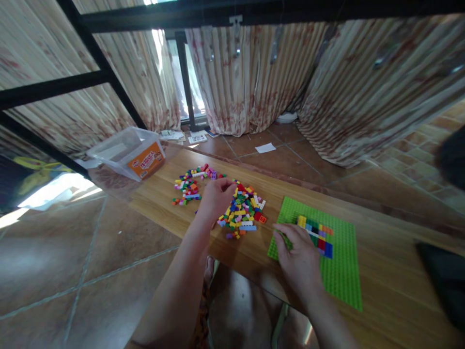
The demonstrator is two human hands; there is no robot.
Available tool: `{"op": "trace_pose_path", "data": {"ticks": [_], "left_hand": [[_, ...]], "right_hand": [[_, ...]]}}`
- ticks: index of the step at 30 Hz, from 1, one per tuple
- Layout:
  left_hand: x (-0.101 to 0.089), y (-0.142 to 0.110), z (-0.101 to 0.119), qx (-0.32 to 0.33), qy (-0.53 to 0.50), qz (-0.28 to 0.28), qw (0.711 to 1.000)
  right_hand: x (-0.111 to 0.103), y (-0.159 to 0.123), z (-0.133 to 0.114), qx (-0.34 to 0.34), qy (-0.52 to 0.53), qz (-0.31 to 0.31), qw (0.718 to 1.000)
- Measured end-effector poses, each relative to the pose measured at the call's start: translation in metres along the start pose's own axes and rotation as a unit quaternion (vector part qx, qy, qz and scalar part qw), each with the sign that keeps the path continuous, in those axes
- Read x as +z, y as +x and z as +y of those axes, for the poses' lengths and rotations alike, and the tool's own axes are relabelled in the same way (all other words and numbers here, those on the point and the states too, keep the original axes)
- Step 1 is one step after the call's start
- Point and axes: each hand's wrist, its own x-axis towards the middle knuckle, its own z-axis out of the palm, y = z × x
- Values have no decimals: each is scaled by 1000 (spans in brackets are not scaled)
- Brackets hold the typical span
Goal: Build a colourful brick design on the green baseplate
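Note:
My left hand is over the left edge of a large heap of mixed toy building bricks. Its thumb and fingertips are drawn together, and whatever may be between them is too small to make out. My right hand rests at the left part of a green baseplate, thumb and index tip close together in a pinch, with any brick there hidden. Just beyond its knuckles, a patch of assembled bricks in yellow, blue, white, red and orange sits on the baseplate, partly covered by the hand.
A smaller brick group lies left of the heap on the wooden table. At the table's far left stands a clear plastic bin with an orange label. A dark flat object lies at the right edge. Curtains hang behind.

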Motion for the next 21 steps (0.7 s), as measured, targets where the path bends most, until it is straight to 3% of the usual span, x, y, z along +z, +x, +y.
{"op": "trace_pose_path", "data": {"ticks": [12, 21], "left_hand": [[-10, -1, -7, 3, 45, -20, 999], [-15, -1, -8, 8, 50, -29, 998]], "right_hand": [[44, 22, 1, -63, -86, -67, 992], [44, 26, -7, -74, -94, -80, 990]]}}
